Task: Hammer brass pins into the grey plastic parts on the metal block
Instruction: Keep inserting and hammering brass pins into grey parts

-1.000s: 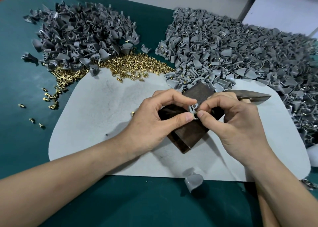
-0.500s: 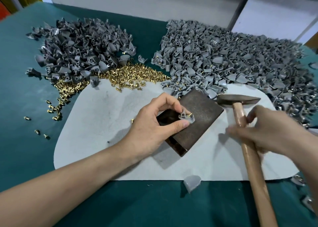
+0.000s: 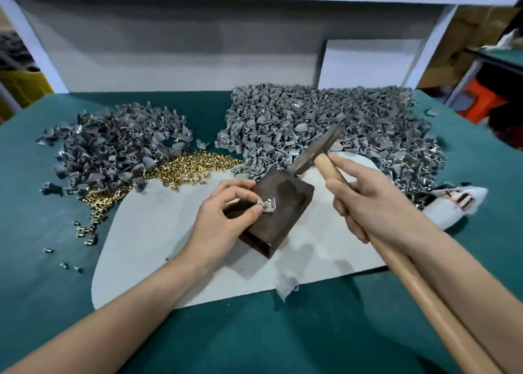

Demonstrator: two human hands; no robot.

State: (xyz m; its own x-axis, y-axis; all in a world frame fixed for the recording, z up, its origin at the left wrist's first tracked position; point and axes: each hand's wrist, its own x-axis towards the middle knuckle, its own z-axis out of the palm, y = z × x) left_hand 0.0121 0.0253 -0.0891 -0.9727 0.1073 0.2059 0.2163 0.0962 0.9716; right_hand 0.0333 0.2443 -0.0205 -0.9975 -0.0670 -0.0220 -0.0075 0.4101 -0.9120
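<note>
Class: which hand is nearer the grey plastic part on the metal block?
Left. The left hand pinches the grey plastic part; the right hand grips the hammer off to its right.

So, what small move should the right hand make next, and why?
Probably bring the hammer down on the brass pin: the right hand holds it raised, and the left hand pinches the grey part on the metal block, pin sticking up.

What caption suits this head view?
The left hand pinches a grey part on the metal block while the right hand holds a hammer aloft.
</note>
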